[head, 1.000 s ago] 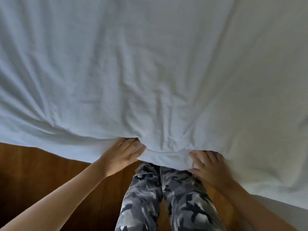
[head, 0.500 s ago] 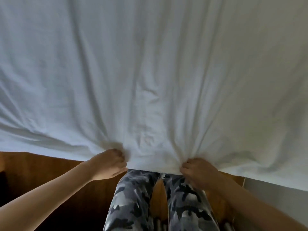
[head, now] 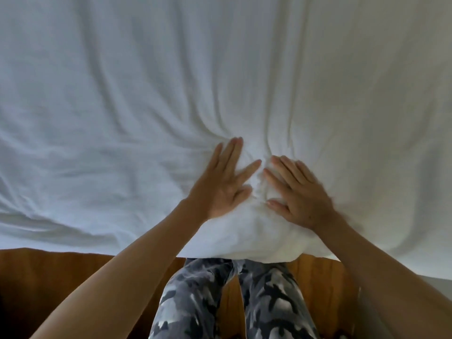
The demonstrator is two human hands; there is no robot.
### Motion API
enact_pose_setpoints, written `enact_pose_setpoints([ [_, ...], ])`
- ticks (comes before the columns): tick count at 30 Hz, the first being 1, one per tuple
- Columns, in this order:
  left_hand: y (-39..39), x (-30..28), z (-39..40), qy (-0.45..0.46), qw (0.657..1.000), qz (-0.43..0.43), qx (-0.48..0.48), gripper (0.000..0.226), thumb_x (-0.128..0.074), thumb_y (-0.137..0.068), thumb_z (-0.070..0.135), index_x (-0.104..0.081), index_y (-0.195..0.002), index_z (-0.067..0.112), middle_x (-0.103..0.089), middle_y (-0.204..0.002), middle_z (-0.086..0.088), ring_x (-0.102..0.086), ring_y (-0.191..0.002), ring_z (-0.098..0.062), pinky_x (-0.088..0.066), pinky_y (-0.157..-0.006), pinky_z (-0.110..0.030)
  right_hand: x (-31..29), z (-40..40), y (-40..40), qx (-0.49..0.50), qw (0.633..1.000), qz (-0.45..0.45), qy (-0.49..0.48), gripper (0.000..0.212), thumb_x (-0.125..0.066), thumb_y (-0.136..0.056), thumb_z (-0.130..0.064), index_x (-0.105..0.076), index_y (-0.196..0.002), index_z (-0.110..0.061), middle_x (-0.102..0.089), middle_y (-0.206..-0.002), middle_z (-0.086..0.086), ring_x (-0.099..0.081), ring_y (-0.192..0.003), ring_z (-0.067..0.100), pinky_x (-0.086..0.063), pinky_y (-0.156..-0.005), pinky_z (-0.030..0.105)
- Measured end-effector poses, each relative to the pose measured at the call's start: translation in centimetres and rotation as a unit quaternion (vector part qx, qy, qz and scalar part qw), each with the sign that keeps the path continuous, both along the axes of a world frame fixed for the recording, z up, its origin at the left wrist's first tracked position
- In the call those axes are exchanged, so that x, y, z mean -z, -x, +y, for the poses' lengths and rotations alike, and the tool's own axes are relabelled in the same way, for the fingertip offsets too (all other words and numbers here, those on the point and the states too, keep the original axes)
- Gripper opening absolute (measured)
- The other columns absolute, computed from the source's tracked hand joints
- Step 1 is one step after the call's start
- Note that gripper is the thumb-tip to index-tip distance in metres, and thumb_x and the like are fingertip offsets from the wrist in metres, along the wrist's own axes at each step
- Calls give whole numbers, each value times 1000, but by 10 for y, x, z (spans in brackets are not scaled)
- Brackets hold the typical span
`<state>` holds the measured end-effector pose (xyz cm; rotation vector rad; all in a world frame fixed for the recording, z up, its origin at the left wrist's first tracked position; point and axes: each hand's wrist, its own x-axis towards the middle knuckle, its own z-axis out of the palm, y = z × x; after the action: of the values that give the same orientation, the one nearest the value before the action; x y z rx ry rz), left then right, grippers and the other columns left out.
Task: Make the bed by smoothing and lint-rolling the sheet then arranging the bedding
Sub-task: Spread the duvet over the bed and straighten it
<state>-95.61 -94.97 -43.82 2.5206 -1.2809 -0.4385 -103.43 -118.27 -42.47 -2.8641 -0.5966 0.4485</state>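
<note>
Sheet (head: 146, 106): white, spread across the whole bed, filling the view from the near edge outward. Near edge hangs just over the side of the mattress, directly in front of my legs (head: 232, 302). Wooden floor (head: 61, 277) visible below that edge on both sides of me.

Left hand (head: 223, 184): palm down, flat on the sheet close to the near edge. Fingers straight and fanned apart, thumb out to the side. Nothing gripped.

Right hand (head: 297, 192): also palm down and flat, just beside the left, fingers extended and slightly spread. Slight blur at the wrist; no cloth pinched as far as I can see.

Between the two hands: a small bunched ridge of fabric (head: 259, 184), thumbs nearly meeting across it. Long creases radiate away from this spot toward the far side and off to the left.

Reasoning for the placement: flat palms give broad contact, so pressure spreads the cloth rather than gathering it. Hands start together at the crumpled centre, I judge, so they can sweep apart and push the slack outward.

Status, as a judgement: smoothing step, early. Creases plentiful. Lint roller not in view; other bedding not in view.

Risk: pressing straight down on the ridge could set the crease instead of clearing it.
</note>
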Motion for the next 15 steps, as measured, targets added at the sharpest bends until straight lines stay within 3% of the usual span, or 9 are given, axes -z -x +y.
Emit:
enact_pose_setpoints([
  [4,12,-6,-9,-13,988,-17,154,77,-38,-95,60,-16,-155,16,-5,-158,-24,1,-148,-35,-3,-120,-52,-2,-5,12,8,1000,-7,3,69,-46,-94,-56,-43,-143,-8,-27,-155,16,-22,-145,33,-18,-118,49],
  [7,39,2,-7,-58,988,-39,134,81,-41,-96,59,-14,-155,10,-8,-160,-21,-3,-149,-34,-6,-120,-50,-4,-43,37,50,997,-10,60,77,-43,-92,-63,-40,-143,-5,-30,-153,20,-28,-142,38,-20,-116,50],
  [10,51,5,-8,-102,989,-64,87,78,-34,-99,55,-9,-155,7,-5,-160,-19,-5,-149,-33,-5,-120,-50,-10,-83,58,196,972,12,126,88,-41,-86,-69,-38,-141,-1,-30,-151,26,-29,-139,41,-20,-114,51],
  [13,49,-4,-11,-129,986,-15,99,75,-23,-100,54,5,-154,9,13,-159,-16,11,-148,-32,10,-119,-48,-20,-89,64,252,956,51,139,88,-37,-85,-67,-36,-143,0,-28,-151,27,-28,-140,41,-23,-112,53],
  [15,46,-8,-11,-119,989,11,86,72,-21,-101,53,1,-154,11,8,-161,-14,8,-149,-29,10,-119,-46,-22,-77,61,287,949,47,119,82,-36,-89,-61,-33,-144,0,-28,-151,27,-27,-140,41,-21,-112,54],
])
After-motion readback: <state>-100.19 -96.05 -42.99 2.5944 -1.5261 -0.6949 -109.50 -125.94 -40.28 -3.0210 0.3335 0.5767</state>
